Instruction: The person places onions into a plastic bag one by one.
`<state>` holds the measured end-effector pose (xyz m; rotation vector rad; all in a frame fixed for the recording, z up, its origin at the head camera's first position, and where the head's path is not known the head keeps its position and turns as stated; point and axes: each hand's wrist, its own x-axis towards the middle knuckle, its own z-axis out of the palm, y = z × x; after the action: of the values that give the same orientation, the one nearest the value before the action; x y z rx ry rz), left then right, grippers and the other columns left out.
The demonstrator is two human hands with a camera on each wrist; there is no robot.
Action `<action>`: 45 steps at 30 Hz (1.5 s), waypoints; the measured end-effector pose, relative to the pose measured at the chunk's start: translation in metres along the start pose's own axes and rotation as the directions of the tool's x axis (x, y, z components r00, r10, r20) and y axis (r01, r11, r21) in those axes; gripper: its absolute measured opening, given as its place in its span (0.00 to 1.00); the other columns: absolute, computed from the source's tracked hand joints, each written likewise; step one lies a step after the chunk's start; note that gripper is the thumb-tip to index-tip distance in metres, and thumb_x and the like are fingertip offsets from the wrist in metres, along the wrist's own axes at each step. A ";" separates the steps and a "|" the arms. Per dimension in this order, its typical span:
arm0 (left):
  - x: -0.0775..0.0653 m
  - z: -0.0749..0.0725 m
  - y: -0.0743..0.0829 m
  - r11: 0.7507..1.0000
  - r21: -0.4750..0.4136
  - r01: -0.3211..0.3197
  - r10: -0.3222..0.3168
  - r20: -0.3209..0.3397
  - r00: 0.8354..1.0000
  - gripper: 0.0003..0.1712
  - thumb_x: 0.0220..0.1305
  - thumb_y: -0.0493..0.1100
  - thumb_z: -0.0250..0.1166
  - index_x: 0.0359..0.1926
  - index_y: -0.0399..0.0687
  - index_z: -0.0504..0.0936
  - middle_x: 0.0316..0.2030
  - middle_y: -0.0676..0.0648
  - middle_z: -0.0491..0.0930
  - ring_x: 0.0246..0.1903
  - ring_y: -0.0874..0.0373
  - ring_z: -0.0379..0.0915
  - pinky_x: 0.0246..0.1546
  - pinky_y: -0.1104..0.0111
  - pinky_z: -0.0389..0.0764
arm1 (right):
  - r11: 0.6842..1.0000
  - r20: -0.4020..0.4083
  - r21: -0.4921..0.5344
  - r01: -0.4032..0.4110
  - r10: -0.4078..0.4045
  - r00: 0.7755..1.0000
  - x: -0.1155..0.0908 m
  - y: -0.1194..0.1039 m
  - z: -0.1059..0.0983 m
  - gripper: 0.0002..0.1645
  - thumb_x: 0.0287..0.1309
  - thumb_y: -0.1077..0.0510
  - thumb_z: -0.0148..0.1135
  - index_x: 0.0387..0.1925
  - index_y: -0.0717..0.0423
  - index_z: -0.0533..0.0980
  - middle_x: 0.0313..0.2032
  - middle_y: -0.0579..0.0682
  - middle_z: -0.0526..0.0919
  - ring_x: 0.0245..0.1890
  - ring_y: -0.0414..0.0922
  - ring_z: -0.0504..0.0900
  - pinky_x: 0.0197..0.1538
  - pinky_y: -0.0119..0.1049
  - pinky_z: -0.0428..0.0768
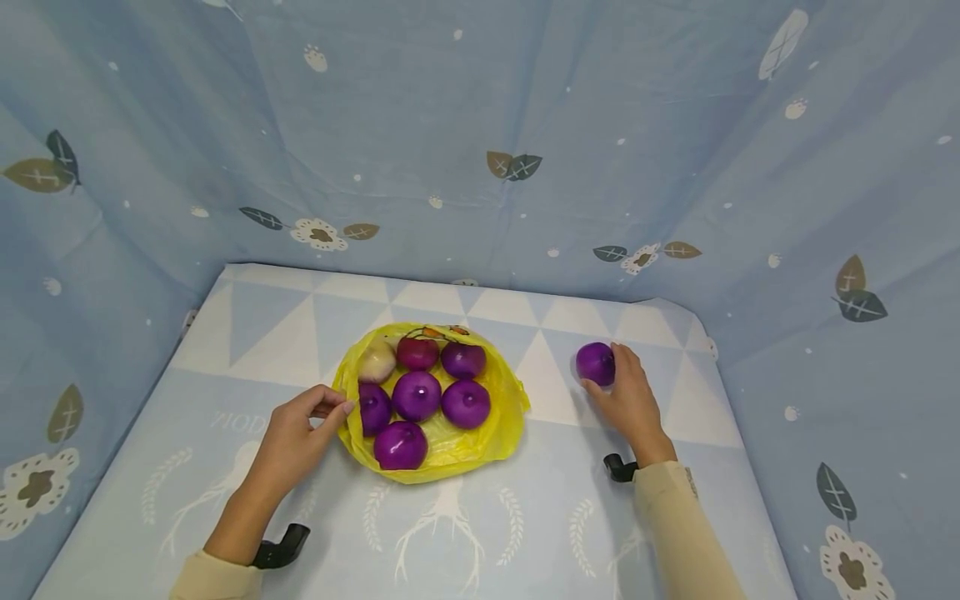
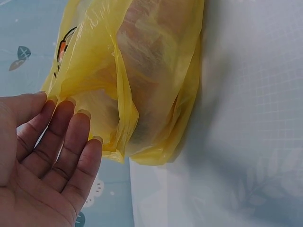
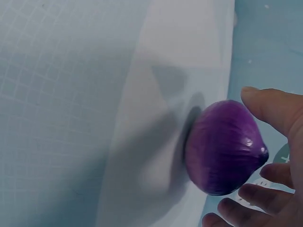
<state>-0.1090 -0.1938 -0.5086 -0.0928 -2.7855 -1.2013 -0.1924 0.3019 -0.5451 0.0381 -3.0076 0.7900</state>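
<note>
A yellow plastic bag (image 1: 480, 446) lies with its mouth spread on the table, holding several purple onions (image 1: 417, 396), a redder one (image 1: 417, 353) and a pale round vegetable (image 1: 377, 362). At the bag's left rim my left hand (image 1: 300, 433) pinches the thin plastic between thumb and fingertips, as the left wrist view also shows. To the right of the bag, a single purple onion (image 3: 225, 149) sits on the table. My right hand (image 1: 633, 400) is right beside that onion, thumb and fingers spread around its near side without a visible grip.
A pale blue and white patterned cloth covers the table (image 1: 450, 533). Blue curtains (image 1: 450, 108) with leaf prints hang behind it and along both sides. Black wrist mounts (image 1: 282, 547) stick out from both wrists.
</note>
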 end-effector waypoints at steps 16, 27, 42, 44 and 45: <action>-0.001 0.000 0.000 1.000 0.000 -0.014 0.014 -0.004 1.000 0.05 0.72 0.42 0.70 0.43 0.46 0.84 0.37 0.51 0.86 0.41 0.52 0.83 0.37 0.60 0.81 | 0.994 -0.052 0.037 -0.104 0.106 0.993 0.000 0.006 0.008 0.46 0.65 0.52 0.73 0.74 0.68 0.62 0.69 0.70 0.68 0.69 0.68 0.69 0.69 0.64 0.67; 0.000 0.002 0.000 0.999 -0.006 -0.033 0.033 -0.008 0.999 0.04 0.73 0.42 0.70 0.42 0.47 0.84 0.36 0.52 0.85 0.40 0.52 0.82 0.36 0.61 0.80 | 0.996 -0.204 0.048 0.077 -0.065 0.977 -0.028 -0.028 -0.017 0.45 0.61 0.51 0.77 0.70 0.68 0.67 0.64 0.69 0.73 0.62 0.65 0.76 0.63 0.63 0.75; 0.001 0.002 0.001 1.000 -0.007 -0.014 0.014 -0.004 1.000 0.05 0.72 0.42 0.70 0.43 0.46 0.84 0.36 0.50 0.86 0.40 0.51 0.83 0.38 0.58 0.82 | 0.885 -0.200 0.043 0.464 -0.448 0.872 -0.065 -0.118 -0.016 0.47 0.52 0.50 0.84 0.68 0.61 0.71 0.61 0.58 0.77 0.59 0.53 0.80 0.59 0.49 0.82; 0.001 0.003 0.001 1.000 -0.006 -0.015 0.015 -0.003 1.000 0.05 0.72 0.42 0.70 0.43 0.46 0.84 0.36 0.50 0.86 0.40 0.51 0.82 0.38 0.59 0.82 | 0.860 -0.167 0.051 0.509 -0.495 0.853 -0.069 -0.129 -0.006 0.46 0.53 0.49 0.83 0.68 0.61 0.71 0.61 0.57 0.78 0.59 0.52 0.80 0.60 0.47 0.81; 0.001 0.003 0.001 1.000 -0.006 -0.015 0.015 -0.003 1.000 0.05 0.72 0.42 0.70 0.43 0.46 0.84 0.36 0.51 0.86 0.40 0.52 0.82 0.37 0.60 0.82 | 0.850 -0.148 0.050 0.524 -0.512 0.846 -0.071 -0.134 0.000 0.46 0.54 0.48 0.83 0.68 0.61 0.71 0.61 0.57 0.78 0.60 0.51 0.80 0.60 0.46 0.81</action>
<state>-0.1101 -0.1908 -0.5096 -0.1120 -2.7742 -1.2050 -0.1171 0.1864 -0.4823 0.7404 -2.6278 0.8154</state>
